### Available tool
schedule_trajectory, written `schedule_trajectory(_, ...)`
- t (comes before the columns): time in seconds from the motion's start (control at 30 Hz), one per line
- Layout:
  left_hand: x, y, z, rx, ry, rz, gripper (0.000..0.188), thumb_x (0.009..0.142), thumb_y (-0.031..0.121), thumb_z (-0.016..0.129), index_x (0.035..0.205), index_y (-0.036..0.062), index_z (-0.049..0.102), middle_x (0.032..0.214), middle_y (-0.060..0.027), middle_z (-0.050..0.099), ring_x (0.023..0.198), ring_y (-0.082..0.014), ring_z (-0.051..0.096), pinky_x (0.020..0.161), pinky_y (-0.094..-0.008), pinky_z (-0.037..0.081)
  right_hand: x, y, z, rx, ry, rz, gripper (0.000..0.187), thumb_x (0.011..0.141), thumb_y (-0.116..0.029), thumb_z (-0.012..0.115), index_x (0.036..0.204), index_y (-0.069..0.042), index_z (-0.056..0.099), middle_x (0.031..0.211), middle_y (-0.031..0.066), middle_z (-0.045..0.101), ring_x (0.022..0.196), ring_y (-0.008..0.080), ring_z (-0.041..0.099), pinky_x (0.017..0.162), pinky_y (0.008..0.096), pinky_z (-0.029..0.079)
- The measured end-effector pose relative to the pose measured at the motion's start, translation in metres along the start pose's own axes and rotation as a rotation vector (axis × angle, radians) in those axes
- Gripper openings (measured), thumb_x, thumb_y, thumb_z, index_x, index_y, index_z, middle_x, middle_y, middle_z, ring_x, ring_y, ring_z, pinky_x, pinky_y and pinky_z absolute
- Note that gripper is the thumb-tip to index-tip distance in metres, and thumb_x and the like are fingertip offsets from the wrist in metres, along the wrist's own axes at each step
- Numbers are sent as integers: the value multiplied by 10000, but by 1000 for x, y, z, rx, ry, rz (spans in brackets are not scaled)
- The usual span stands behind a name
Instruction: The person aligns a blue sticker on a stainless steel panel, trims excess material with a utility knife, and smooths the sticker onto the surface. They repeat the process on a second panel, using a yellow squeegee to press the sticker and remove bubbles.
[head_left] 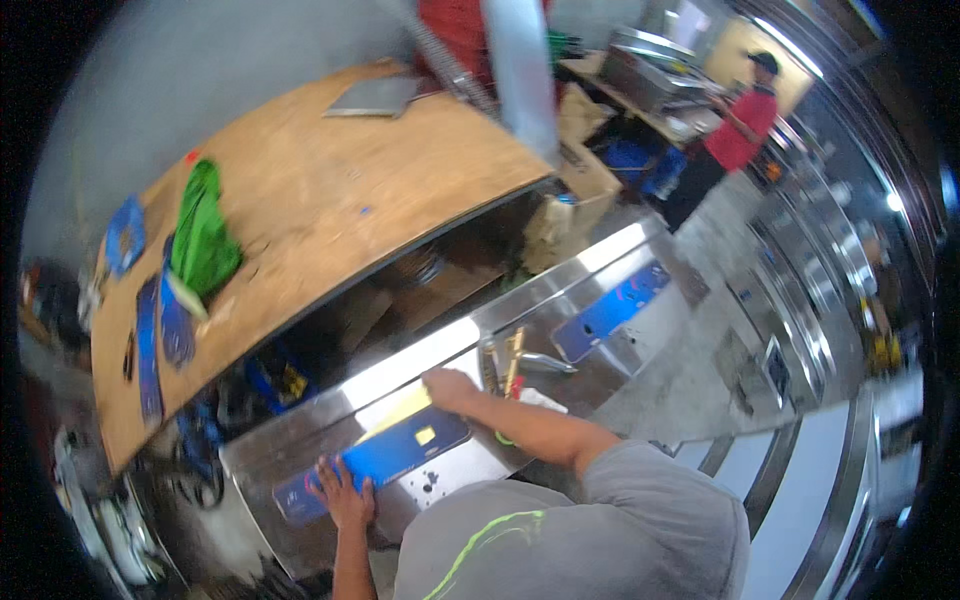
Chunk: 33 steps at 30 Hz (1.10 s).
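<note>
Blue panel point(390, 460), taken as landmark, lay face up and slantwise on the steel bench point(405, 363), in front of the person. Left hand point(342, 497): open, fingers spread, palm side down on the panel's left part, nothing gripped. Right hand point(452, 390): fingers curled, at the far edge toward the panel's right end, touching or just beside the end of a yellow strip point(395, 413) that ran along that edge. Blur; could not tell whether the fingers pinched the strip.

Beyond the panel's right end: metal pointed tool point(550, 362), white cloth point(541, 400), then a second blue panel point(612, 312). Across from its far edge: wooden table point(330, 190) bearing a green cloth point(205, 235).

Judgement: step in hand looked like steadying the panel while working the strip at its edge. Next move seemed to call for firm left-hand pressure and a controlled right-hand pull or press along that edge.
</note>
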<state>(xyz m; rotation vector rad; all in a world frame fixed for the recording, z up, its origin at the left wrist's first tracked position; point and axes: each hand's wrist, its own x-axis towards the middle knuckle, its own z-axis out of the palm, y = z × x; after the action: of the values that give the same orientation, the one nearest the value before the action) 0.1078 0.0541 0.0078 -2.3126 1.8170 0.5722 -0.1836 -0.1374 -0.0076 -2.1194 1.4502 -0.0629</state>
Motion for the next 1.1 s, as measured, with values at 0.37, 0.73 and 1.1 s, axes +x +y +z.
schedule_trajectory(0.37,6,-4,15,9,91,38,845,969,609,408,1602,82,218,1664,-246,102,1543,-411,79,1202,-627,9,-13,1,-13,-5,-89,-94,358,881,-342,653,1027,-17,689,1156,186,582,1055,348,638,891,477,531)
schedule_trajectory(0.73,5,-4,17,11,110,36,864,953,604,444,1598,72,222,1667,-237,105,1544,-402,93,1201,-628,22,0,38,-9,189,-233,-91,484,712,-433,846,935,-14,748,873,194,720,894,358,704,796,459,548)
schedule_trajectory(1.1,8,-8,22,-2,112,35,856,957,605,426,1607,93,205,1675,-212,105,1548,-387,90,1206,-621,9,-21,-5,-71,203,-291,-371,451,836,-412,715,783,33,670,728,235,640,696,374,632,648,490,463)
